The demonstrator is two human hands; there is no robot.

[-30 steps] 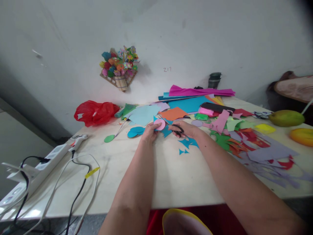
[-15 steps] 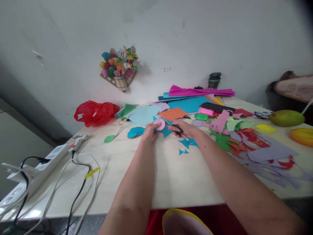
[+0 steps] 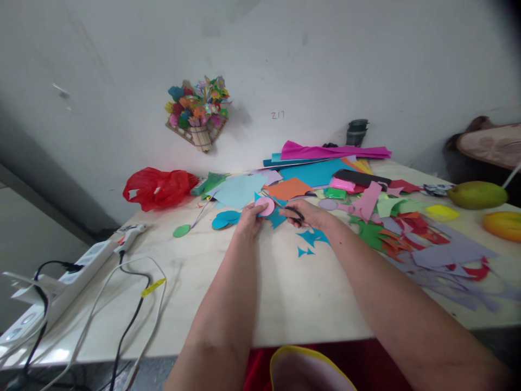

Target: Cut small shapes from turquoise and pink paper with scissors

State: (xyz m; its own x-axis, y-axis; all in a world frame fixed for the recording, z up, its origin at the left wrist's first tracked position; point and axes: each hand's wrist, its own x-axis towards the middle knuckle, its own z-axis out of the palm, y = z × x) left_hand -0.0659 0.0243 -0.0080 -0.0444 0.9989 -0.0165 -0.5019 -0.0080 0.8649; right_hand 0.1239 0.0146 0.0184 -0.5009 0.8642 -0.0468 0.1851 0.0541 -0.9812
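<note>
Between thumb and fingers, my left hand (image 3: 250,218) pinches a pink paper circle (image 3: 266,206) laid over a piece of blue paper (image 3: 278,218). My right hand (image 3: 303,213) is closed round the black handles of a pair of scissors (image 3: 294,214), whose blades point left at the blue paper beside the circle. How far the blades are parted cannot be made out. Blue paper circles (image 3: 226,218) lie on the table left of my left hand. Blue offcuts (image 3: 312,238) lie below my right hand.
Coloured paper scraps (image 3: 411,233) spread over the right side, near a green mango-like fruit (image 3: 477,196). Paper sheets (image 3: 313,172) lie at the back. A red plastic bag (image 3: 160,187) is at back left. A power strip (image 3: 61,288) and cables (image 3: 152,288) run along the left edge.
Almost nothing differs. The scissors' handles in my right hand have shifted very slightly; the pink circle and blue paper stay in my left hand.
</note>
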